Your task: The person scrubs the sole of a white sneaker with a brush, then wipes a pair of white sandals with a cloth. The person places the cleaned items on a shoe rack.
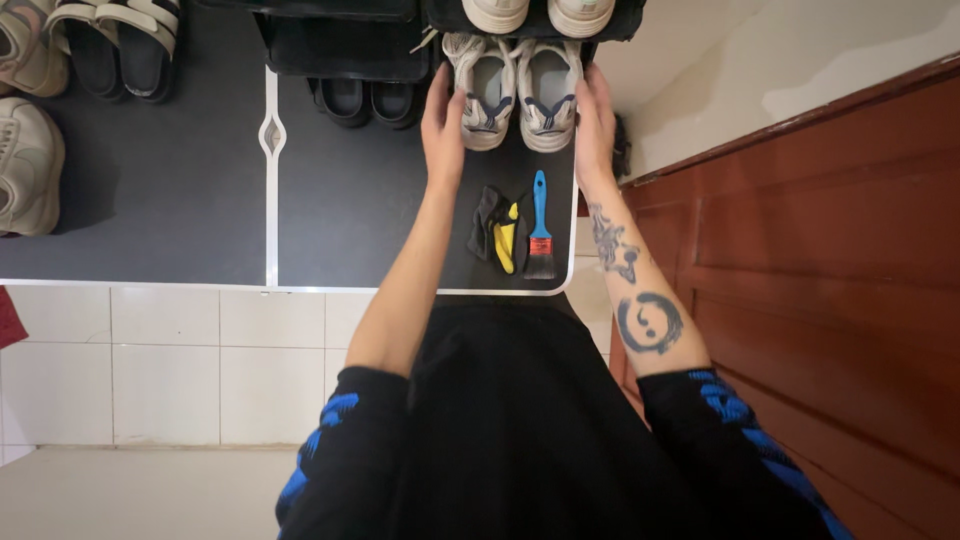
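Note:
A pair of white and grey sneakers (517,92) stands on the dark table (200,200) at its far right, toes toward me. My left hand (443,125) presses against the outer side of the left sneaker. My right hand (594,120) presses against the outer side of the right one. The pair is held between both hands. Just in front of the sneakers lie a blue-handled paintbrush (540,235) and a folded black and yellow cloth (501,233).
Black slip-on shoes (368,100) sit left of the sneakers under a dark shelf. Another white pair (538,14) stands above. Sandals (125,45) and pale sneakers (28,160) are at the far left. A wooden door (830,290) stands on the right, white tiles (200,360) below.

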